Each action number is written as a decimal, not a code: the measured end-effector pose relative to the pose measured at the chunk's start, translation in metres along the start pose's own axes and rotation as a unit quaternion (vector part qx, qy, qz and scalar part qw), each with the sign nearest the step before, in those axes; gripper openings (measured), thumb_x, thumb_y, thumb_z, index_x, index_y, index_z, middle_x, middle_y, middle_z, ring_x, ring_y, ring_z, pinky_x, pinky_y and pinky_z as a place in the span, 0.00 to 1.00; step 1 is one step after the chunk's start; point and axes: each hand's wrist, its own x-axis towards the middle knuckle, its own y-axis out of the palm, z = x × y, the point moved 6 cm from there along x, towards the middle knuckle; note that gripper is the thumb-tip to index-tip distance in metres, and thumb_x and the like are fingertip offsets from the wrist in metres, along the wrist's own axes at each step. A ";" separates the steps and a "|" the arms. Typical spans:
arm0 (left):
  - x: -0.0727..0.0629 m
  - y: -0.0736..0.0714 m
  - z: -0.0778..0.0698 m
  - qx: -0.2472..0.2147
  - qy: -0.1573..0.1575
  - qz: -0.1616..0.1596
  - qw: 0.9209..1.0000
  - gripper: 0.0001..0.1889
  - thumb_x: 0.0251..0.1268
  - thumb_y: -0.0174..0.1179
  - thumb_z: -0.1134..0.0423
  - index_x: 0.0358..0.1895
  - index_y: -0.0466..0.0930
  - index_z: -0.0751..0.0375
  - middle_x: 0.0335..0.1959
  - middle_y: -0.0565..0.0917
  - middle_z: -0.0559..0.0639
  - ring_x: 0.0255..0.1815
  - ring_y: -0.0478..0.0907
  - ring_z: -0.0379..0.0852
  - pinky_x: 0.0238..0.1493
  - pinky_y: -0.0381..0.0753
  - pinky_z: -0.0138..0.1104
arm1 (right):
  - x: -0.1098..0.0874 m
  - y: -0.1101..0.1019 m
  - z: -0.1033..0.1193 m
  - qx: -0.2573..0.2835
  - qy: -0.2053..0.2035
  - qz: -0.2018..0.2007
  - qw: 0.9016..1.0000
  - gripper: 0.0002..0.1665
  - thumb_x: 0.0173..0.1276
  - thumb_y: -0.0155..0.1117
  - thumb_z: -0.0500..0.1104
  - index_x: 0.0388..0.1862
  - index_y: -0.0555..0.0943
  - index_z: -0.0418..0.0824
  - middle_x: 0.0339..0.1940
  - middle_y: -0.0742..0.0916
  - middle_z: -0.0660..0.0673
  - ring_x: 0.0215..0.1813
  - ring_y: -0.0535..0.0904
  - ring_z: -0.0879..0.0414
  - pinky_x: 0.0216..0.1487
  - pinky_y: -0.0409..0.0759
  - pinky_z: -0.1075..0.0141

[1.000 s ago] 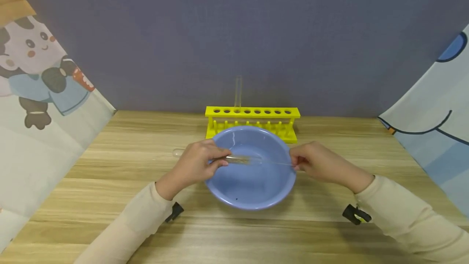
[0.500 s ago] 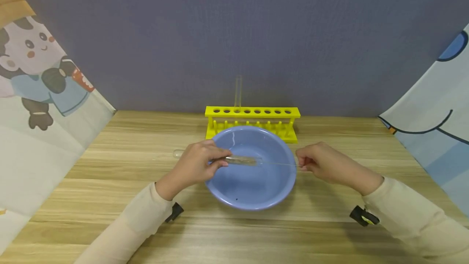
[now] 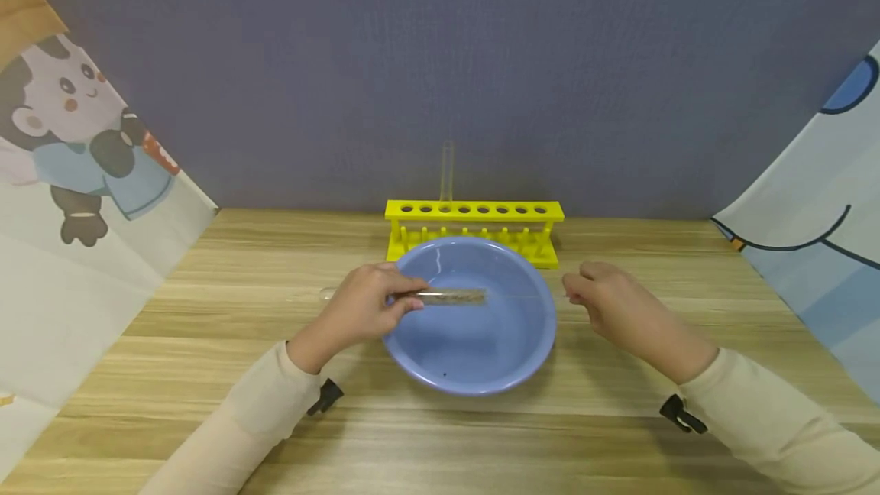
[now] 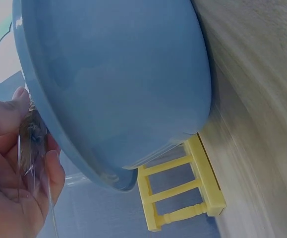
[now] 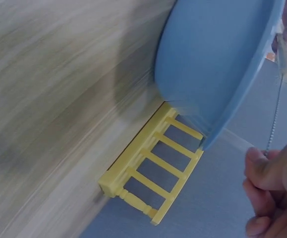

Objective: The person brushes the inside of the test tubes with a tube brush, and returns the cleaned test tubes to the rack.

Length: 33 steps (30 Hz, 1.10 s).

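Over the blue basin [image 3: 474, 361], my left hand [image 3: 364, 308] holds a clear glass test tube [image 3: 328, 294] level, its rounded end sticking out left of the hand. Brownish bristles of a test tube brush [image 3: 459, 297] show inside the tube, near its right end. My right hand [image 3: 615, 312], just right of the basin's rim, pinches the brush's thin wire handle. In the right wrist view the twisted wire [image 5: 275, 114] runs from the tube mouth to the fingertips [image 5: 256, 156]. The left palm partly hides the tube.
Behind the basin stands a yellow test tube rack [image 3: 474, 211], its lower front partly covered by the basin. One clear test tube [image 3: 448, 170] rises upright from it. A grey panel [image 3: 440, 75] closes off the back of the wooden table [image 3: 440, 441].
My right hand has moved right, away from the tube, drawing the brush so its bristles lie closer to the tube's mouth. My left hand has stayed nearly in place.
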 end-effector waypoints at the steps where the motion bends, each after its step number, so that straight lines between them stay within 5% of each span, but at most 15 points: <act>1: 0.000 0.000 0.001 -0.004 -0.008 0.005 1.000 0.12 0.55 0.68 0.63 0.44 0.86 0.61 0.29 0.83 0.48 0.21 0.67 0.37 0.19 0.68 0.27 | -0.001 0.000 0.000 -0.009 -0.002 -0.005 1.000 0.25 0.37 0.70 0.18 0.23 0.70 0.42 0.19 0.69 0.53 0.24 0.66 0.60 0.24 0.70 0.67; 15: 0.000 0.001 0.012 -0.083 -0.074 0.069 0.991 0.11 0.58 0.65 0.66 0.45 0.85 0.63 0.35 0.86 0.51 0.25 0.71 0.37 0.21 0.74 0.28 | -0.016 -0.003 0.000 -0.072 -0.042 -0.078 0.993 0.21 0.32 0.51 0.16 0.24 0.67 0.37 0.20 0.61 0.49 0.24 0.56 0.55 0.25 0.56 0.66; 33: 0.000 0.001 0.019 -0.116 -0.114 0.084 0.983 0.11 0.58 0.65 0.66 0.45 0.85 0.64 0.34 0.86 0.51 0.22 0.70 0.39 0.17 0.71 0.28 | -0.028 -0.008 -0.013 -0.043 -0.047 -0.110 0.992 0.22 0.33 0.54 0.15 0.22 0.72 0.39 0.19 0.65 0.52 0.24 0.60 0.59 0.23 0.62 0.67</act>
